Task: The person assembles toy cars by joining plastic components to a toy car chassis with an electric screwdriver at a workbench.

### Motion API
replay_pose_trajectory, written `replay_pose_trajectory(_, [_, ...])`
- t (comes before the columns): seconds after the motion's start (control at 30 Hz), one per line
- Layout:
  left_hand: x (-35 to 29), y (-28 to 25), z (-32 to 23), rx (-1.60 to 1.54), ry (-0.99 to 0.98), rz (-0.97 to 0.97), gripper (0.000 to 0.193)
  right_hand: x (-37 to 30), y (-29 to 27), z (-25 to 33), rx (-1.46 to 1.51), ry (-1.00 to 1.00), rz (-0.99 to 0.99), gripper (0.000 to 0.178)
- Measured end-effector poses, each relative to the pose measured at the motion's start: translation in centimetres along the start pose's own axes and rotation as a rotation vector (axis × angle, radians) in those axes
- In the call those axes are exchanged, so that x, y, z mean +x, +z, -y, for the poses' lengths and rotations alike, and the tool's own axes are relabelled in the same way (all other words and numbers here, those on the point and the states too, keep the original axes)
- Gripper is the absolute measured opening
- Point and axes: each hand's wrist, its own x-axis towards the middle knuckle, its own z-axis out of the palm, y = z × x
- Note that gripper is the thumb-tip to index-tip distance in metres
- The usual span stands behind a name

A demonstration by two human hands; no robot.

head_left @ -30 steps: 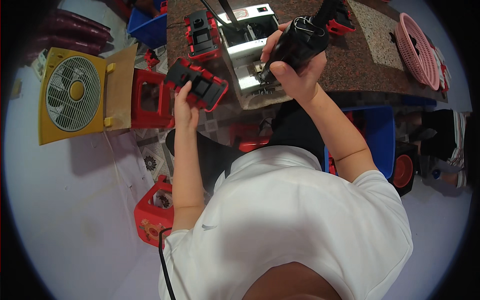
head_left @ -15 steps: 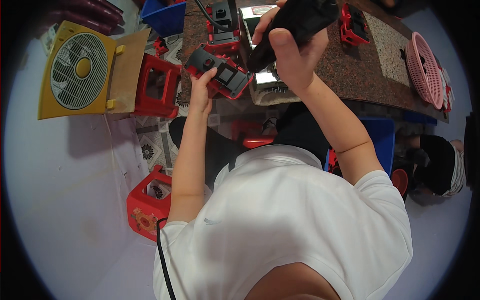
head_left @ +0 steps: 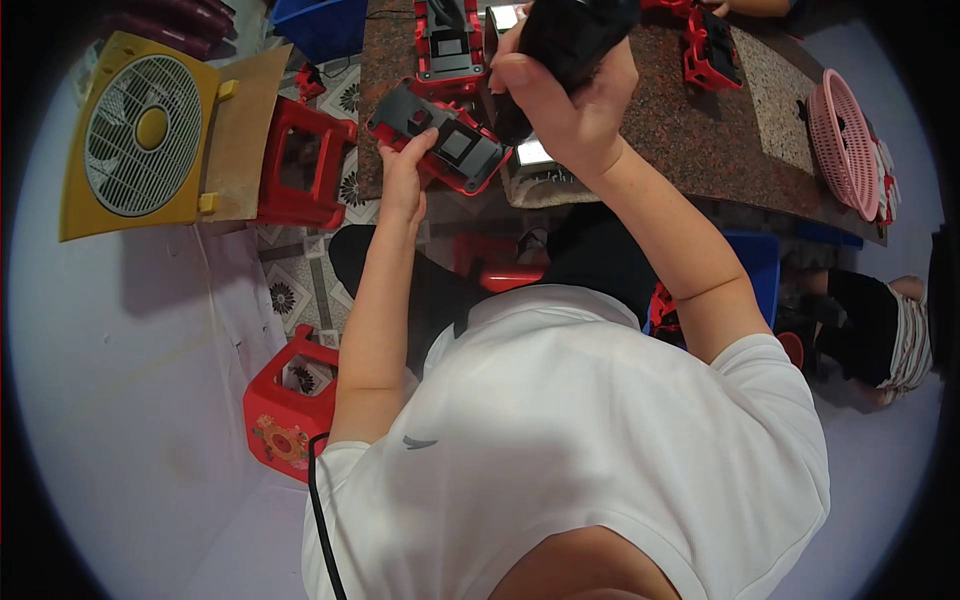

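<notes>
My left hand [head_left: 402, 182] grips the near left end of a red-and-black plastic housing [head_left: 425, 122], thumb on its black face. The housing is tilted at the front edge of the stone-topped table. My right hand [head_left: 588, 125] is wrapped round a black handheld power tool [head_left: 572, 38] that looks like an electric screwdriver. The tool's narrow end points down beside the housing's right corner; whether it touches is hard to tell. Just behind lies a second red-and-black housing [head_left: 447, 55]. A shiny metal-topped box [head_left: 533, 158] is partly hidden under my right hand.
Another red-and-black housing [head_left: 712, 55] sits farther right on the table [head_left: 660, 130], near another person's hand [head_left: 740, 6]. A pink basket [head_left: 845, 150] stands at the right edge. To the left are a yellow fan [head_left: 150, 130] and a red stool [head_left: 305, 165]; a blue bin [head_left: 755, 265] is below right.
My right hand and the black tool have shifted slightly left in view. The held housing stays nearly where it was. Another person's hand now shows at the top right. The view has moved a little.
</notes>
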Motion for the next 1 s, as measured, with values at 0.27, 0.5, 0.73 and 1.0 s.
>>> replay_pose_trajectory(0.27, [-0.3, 0.8, -0.8, -0.009, -0.021, 0.013, 0.057, -0.1, -1.6, -0.8, -0.124, -0.061, 0.11, 0.041])
replay_pose_trajectory(0.5, [-0.6, 0.8, -0.4, 0.024, 0.017, -0.009, 0.05, -1.5, -7.2, 0.3, 0.034, -0.048, 0.047, 0.026])
replay_pose_trajectory(0.73, [-0.5, 0.6, 0.2, 0.03, 0.063, -0.043, 0.044, -3.6, -7.7, -1.0, -0.108, 0.012, 0.07, 0.052])
replay_pose_trajectory(1.0, [-0.2, -0.2, -0.2, 0.007, -0.032, 0.002, 0.057, -1.1, -1.2, 2.1, 0.324, 0.213, -0.133, 0.044])
